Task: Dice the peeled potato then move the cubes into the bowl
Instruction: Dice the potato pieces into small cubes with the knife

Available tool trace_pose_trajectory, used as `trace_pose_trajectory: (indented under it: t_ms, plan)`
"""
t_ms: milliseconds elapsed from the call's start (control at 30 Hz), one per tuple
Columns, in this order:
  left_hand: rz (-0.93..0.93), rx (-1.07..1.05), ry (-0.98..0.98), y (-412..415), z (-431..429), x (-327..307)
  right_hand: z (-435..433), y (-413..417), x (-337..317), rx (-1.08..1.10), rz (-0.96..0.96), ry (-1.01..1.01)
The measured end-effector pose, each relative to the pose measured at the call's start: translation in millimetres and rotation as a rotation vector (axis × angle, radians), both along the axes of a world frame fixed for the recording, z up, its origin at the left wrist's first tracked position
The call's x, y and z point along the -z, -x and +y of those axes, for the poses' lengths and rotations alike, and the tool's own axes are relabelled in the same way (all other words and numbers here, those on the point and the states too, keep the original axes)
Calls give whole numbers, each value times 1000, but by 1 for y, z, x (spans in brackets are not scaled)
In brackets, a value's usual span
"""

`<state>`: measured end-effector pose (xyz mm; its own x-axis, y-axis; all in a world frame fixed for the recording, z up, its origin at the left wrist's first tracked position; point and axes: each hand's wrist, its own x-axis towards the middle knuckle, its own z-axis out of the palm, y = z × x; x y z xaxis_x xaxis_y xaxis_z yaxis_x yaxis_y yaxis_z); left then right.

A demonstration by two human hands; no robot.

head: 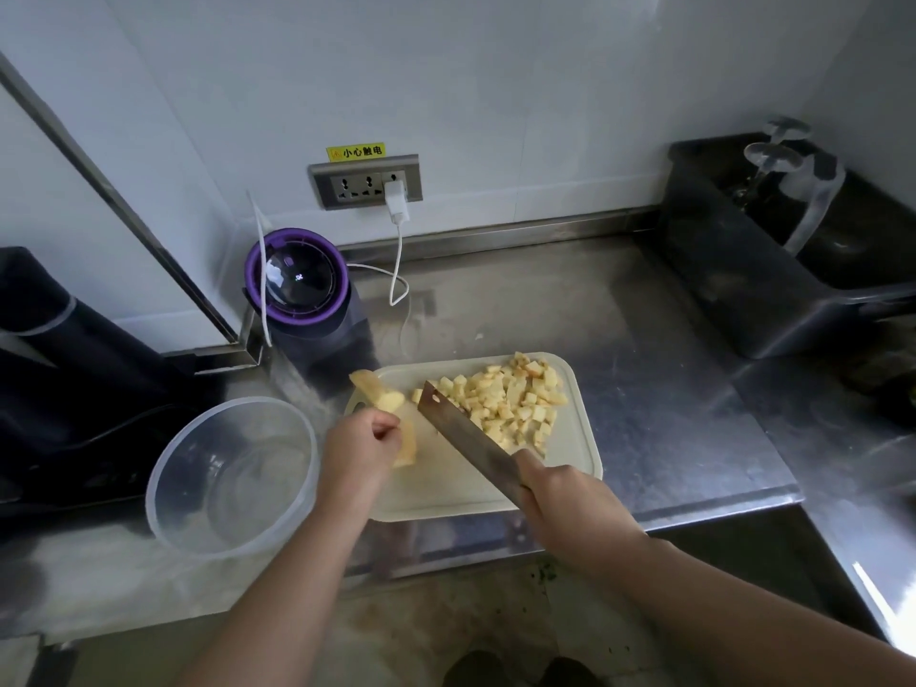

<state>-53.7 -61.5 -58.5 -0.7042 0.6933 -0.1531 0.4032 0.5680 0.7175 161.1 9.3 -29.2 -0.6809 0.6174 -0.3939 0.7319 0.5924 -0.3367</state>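
mid-dicing: left hand point(359, 446) pinches the last potato strips point(394, 419) at the board's point(446, 483) left edge, right hand point(560, 493) grips the cleaver point(466, 433) beside cubes point(515, 404) heaped far-right; cross-cuts seem next, then the bowl point(198, 488).

This is a kitchen, seemingly a commercial one: a stainless steel counter point(644, 364) with a raised steel back edge runs along plain white wall panels point(495, 91) to a deep steel sink point(718, 270). A socket strip point(366, 181) under a yellow warning sticker point(356, 151), a cutting board point(446, 483) bearing potato cubes point(515, 399), a cleaver point(466, 438) and a clear bowl point(163, 493) fit that.
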Motion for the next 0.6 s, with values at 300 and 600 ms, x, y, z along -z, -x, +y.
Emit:
trace_pose_trajectory:
  t_ms: [300, 600]
  plan:
    - [75, -12, 45, -2, -7, -8, 5, 4, 12, -24, -112, 5]
    - [45, 4, 38, 4, -15, -12, 41, 12, 14, -84, -189, -92]
